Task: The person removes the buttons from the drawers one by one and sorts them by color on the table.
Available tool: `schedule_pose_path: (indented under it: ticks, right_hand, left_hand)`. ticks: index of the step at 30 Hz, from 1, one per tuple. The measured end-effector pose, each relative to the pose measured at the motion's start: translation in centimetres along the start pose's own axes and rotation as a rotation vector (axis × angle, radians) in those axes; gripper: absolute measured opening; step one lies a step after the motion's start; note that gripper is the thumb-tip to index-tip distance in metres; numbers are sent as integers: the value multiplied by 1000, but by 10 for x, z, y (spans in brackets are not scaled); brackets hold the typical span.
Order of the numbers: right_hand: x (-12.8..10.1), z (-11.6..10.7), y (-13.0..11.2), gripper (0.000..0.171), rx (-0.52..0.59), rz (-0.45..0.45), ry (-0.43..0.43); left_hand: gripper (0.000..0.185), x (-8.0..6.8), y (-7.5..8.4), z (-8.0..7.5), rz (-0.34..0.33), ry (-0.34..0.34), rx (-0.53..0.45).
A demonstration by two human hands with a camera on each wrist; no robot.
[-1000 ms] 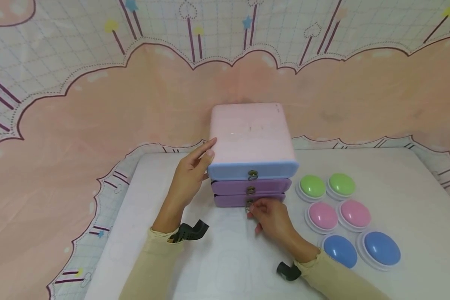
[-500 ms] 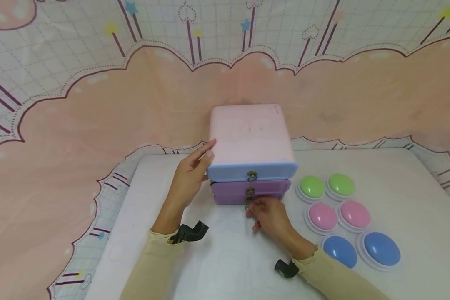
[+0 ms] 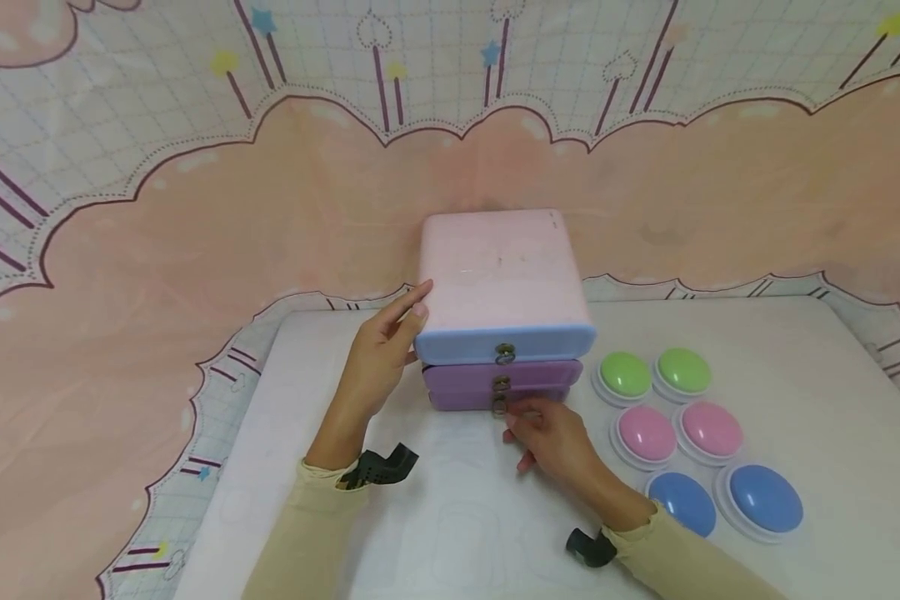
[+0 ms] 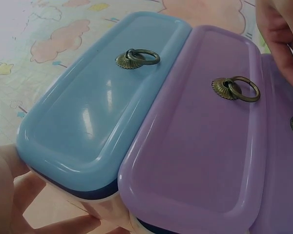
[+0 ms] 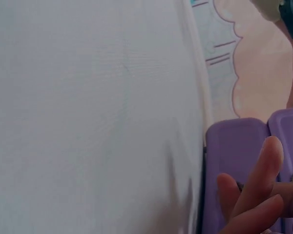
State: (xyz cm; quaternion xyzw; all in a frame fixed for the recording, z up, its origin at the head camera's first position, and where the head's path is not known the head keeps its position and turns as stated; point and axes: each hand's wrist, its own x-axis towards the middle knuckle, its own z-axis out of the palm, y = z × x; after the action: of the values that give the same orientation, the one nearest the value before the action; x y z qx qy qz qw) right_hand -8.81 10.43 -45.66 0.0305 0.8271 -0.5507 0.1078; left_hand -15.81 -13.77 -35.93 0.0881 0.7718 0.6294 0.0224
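A small drawer cabinet (image 3: pixel 502 267) stands in the head view, with a pink top, a blue upper drawer (image 3: pixel 457 346) and two purple drawers below. Each drawer front carries a bronze ring pull. My left hand (image 3: pixel 375 358) rests against the cabinet's left side, its fingers fairly straight. By the lowest purple drawer (image 3: pixel 457 402), my right hand (image 3: pixel 555 437) has its fingertips just right of the ring pull (image 3: pixel 499 408). In the left wrist view, the middle drawer's ring pull (image 4: pixel 237 89) hangs free, and the right hand (image 4: pixel 285 36) appears apart from the lowest ring, which is partly cut off.
Right of the cabinet, several round dome lights sit on the white table (image 3: pixel 435 517): green (image 3: pixel 626 374), pink (image 3: pixel 647 431) and blue (image 3: pixel 681 503), in pairs. A patterned cloth (image 3: pixel 330 192) hangs close behind the cabinet. Both wrists wear black camera mounts.
The lowest drawer has slid slightly inward. My right hand has moved a little right, and its fingertips have let go of the ring pull. The left hand has stayed put.
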Motion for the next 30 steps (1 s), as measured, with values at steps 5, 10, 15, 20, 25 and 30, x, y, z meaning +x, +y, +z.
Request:
schedule_pose_path:
  ticks: [5,10,15,20,25,30]
  right_hand:
    - [-9,-14,-5,28,-17,32,-18]
    - [-23,-33,-14,33,-45,73,-21]
    - [-39,-55,-18,36,-102,61,-13]
    - [-53,-81,-16,39,-147,92,-4]
    - [-67,-109,-10,39,-187,30,48]
    - [-77,-128,-3,44,-386,-82,210]
  left_hand:
    - [42,0,-1,-1,-4,6,-7]
    - [41,-1,-1,-1,-17,7,-4]
    - [42,-1,0,-6,-8,-4,30]
    - [46,-4,-1,-19,-2,-36,52]
    - [51,-12,-5,-35,-27,-45,193]
    - [55,-27,-14,-54,-39,-11,411]
